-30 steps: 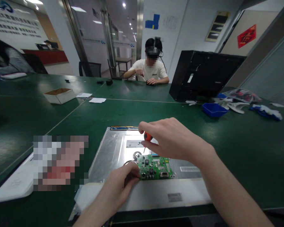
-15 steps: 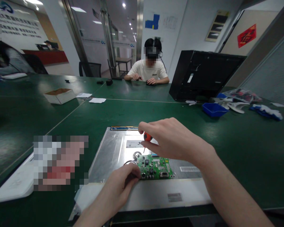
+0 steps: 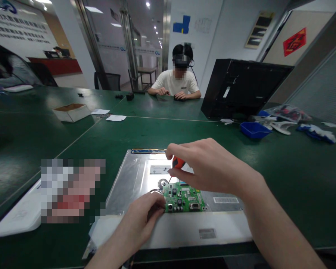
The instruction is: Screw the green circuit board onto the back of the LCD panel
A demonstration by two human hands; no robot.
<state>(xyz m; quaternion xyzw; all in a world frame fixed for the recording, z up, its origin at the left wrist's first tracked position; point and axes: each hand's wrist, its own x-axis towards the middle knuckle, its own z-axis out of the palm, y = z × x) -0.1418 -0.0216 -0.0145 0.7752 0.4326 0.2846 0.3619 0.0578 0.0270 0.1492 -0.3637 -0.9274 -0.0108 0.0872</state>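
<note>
A green circuit board (image 3: 184, 197) lies on the metal back of a flat display panel (image 3: 126, 186). My left hand (image 3: 145, 213) is at the board's left edge, its thumb and fingers closed on that edge. Above the board, my right hand (image 3: 210, 164) grips a red and black screwdriver (image 3: 178, 162). The screwdriver's thin shaft slants down to the left, its tip near the board's upper left corner. Whether the tip touches anything is too small to tell. Dark wires run beside the board near my left fingertips.
On the green table (image 3: 145, 129) are a white open box (image 3: 72, 113), paper slips, a blue tray (image 3: 254, 130), a large black monitor (image 3: 245, 87) and gloves (image 3: 316, 133). A white item (image 3: 19, 216) lies at the left. Across the table sits a person (image 3: 175, 82) in a white shirt.
The screwdriver's handle has shifted slightly right and tilted more, with my right hand moving a little right. My left hand stays at the board's edge.
</note>
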